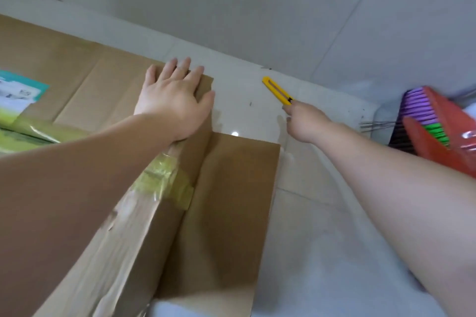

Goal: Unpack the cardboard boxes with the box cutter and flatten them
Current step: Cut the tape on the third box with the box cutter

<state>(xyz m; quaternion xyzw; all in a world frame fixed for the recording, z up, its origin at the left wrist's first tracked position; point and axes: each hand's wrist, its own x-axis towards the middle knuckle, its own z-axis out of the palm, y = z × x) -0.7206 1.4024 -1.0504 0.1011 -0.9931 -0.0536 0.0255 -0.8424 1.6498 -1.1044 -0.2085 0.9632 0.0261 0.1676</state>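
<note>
The cardboard [108, 90] lies spread on the white floor [322, 239], its far corner under the left hand [175, 100], fingers flat and spread. Right of that corner, across bare tile, the right hand [305, 121] pinches the yellow cutter [277, 90]. Farther right stands a red broom [435, 123].

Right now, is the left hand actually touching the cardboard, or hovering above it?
Touching. The head view shows the left hand lying flat with fingers spread on the brown cardboard box, palm pressed on its surface near the far corner, no gap visible.
</note>
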